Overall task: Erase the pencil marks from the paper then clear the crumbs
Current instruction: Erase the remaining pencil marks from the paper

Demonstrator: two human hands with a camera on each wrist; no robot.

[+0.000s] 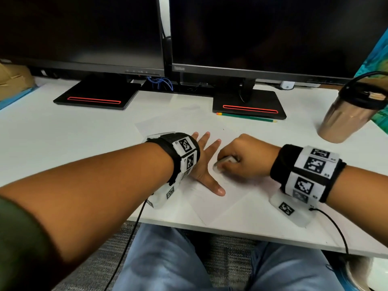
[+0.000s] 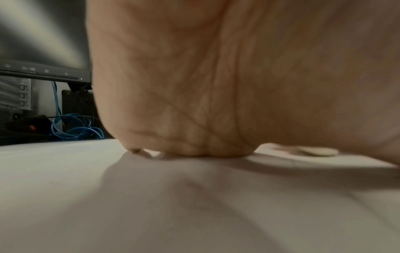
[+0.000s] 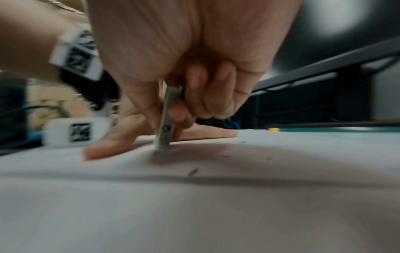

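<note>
While my left hand [image 1: 204, 164] lies flat with fingers spread on the paper [image 1: 231, 208], my right hand [image 1: 241, 158], just to its right, pinches the eraser [image 3: 165, 126] upright, its lower end on the sheet between my spread thumb and forefinger; dark crumbs [image 3: 193, 171] lie nearer me.

- Black fabric wristband [image 1: 180, 156] on left wrist, ringed with white blocks bearing black square codes
- Matching black wristband [image 1: 306, 173] on right wrist
- Thin black cables [image 1: 336, 229] trailing from both
- Dark green sleeve [image 1: 19, 248]
- Light blue jeans [image 1: 168, 259]
</note>
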